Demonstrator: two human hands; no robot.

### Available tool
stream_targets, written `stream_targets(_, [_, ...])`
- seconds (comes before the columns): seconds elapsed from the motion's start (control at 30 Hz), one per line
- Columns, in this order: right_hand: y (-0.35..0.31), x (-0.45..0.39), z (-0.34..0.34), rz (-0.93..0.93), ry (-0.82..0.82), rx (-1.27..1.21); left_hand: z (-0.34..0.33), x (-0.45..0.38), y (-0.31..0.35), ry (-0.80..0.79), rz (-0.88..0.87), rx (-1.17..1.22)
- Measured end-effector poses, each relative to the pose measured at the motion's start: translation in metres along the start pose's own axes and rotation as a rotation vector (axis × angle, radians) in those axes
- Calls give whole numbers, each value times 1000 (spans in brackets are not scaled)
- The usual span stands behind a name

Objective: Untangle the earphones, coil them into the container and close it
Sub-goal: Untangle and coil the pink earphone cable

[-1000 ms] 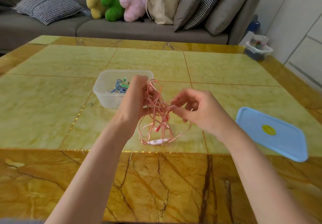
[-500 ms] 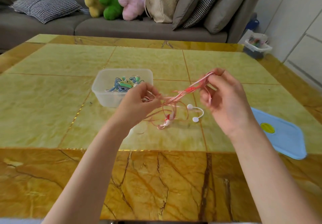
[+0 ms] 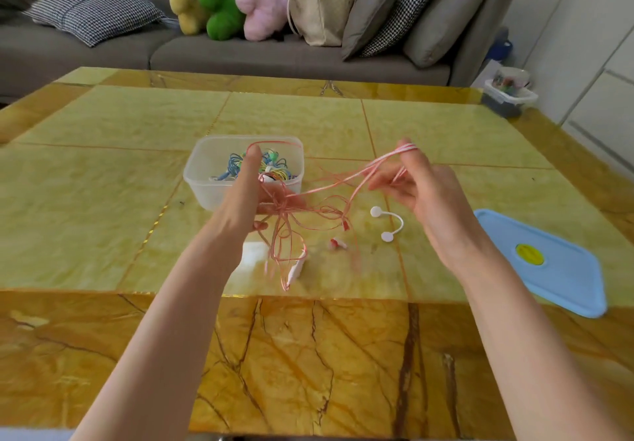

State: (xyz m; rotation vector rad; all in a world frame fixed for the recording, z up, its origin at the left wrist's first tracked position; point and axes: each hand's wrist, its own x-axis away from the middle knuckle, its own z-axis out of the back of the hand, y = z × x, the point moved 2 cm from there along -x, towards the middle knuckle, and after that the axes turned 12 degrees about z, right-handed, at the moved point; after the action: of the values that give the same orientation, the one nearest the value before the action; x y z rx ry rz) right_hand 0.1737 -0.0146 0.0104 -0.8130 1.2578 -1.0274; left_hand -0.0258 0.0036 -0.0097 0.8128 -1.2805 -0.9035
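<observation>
A grey sofa [image 3: 240, 56] with cushions and plush toys stands beyond the far edge of the yellow marble worktop [image 3: 103, 179]. Toward the right edge lies the blue lid [image 3: 545, 262], flat and well apart from the clear container [image 3: 206, 186] near the middle, which holds coiled blue and yellow cables. Above the worktop, the left hand [image 3: 250, 193] grips the knotted bunch of the pink earphones [image 3: 308, 207], just in front of the container. The right hand [image 3: 429, 186] pinches several strands, stretched taut between both hands. A small white cord tie [image 3: 387, 221] rests under them.
</observation>
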Motion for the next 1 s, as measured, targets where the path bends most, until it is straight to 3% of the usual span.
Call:
stream_targets(0.13, [-2,0,6,94,-53,145,8,1,5,54,-79,284])
stream_targets(0.27, [-3,-1,9,173,-38,187,16,1,7,42,-52,567])
stream_targets(0.33, [-1,-1,10,294,15,417,19,0,9,105,-85,571])
stream_targets(0.43, [4,-2,9,510,71,749,20,-2,8,298,-115,227])
stream_targets(0.6, [2,-1,3,552,49,731,9,1,3,469,-190,-569])
stream_targets(0.63, [1,-1,3,551,58,718,4,4,5,426,-277,-587])
stream_targets(0.77, [-1,-1,2,558,51,674,-21,21,10,-46,-507,-430])
stream_targets(0.87, [-2,-1,2,569,72,659,-30,18,5,-111,-539,-477])
stream_targets(1.0, [-4,-1,9,534,191,659,-28,10,0,-54,-467,-395])
